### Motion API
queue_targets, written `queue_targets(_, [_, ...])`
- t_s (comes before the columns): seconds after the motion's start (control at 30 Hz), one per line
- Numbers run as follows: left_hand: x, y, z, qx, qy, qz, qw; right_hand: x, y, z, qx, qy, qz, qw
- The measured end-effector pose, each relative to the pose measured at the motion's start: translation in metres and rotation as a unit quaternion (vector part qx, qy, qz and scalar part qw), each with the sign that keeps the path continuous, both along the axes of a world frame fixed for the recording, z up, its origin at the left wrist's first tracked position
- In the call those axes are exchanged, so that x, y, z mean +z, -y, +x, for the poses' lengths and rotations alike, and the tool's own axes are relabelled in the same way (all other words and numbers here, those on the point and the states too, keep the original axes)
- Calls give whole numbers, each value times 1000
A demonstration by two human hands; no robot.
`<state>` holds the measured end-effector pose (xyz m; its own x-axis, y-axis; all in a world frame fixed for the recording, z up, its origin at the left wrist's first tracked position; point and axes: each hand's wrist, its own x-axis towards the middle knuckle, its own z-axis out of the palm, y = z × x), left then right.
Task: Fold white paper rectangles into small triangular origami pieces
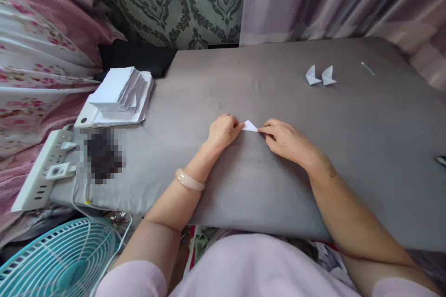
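A small white folded paper (249, 126), triangular at its top edge, lies on the grey cloth in front of me. The fingers of my left hand (225, 131) are closed on its left corner. At the right corner, my right hand (284, 139) grips the paper between thumb and fingertips. Farther off to the right stand two finished-looking folded paper boats (312, 76), (328, 76) side by side, both white with pointed tips.
A stack of white paper (116, 93) sits at the left, by a black cloth-like item (139, 59). Nearer are a power strip (45, 167) with plugs and cables and a blurred-out dark object (102, 155). A cotton swab (368, 68) lies far right; a turquoise fan (66, 260) stands below the edge.
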<state>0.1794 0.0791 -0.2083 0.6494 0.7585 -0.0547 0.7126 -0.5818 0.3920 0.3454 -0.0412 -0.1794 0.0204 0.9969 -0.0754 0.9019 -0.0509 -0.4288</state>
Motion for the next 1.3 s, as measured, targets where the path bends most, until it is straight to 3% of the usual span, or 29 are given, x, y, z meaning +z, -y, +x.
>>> queue_targets(0.67, [2,2,0,15,0,-4,1000,-4,1,-15,-38,122,-12,992])
queue_targets(0.83, [2,3,0,10,-4,-3,1000,-6,0,-17,-25,109,23,993])
queue_targets(1.03, [4,3,0,3,-7,4,1000,-13,-4,-38,-22,100,86,991])
queue_targets(1.3, [5,3,2,6,19,-1,1000,-21,-2,-60,-13,170,61,983])
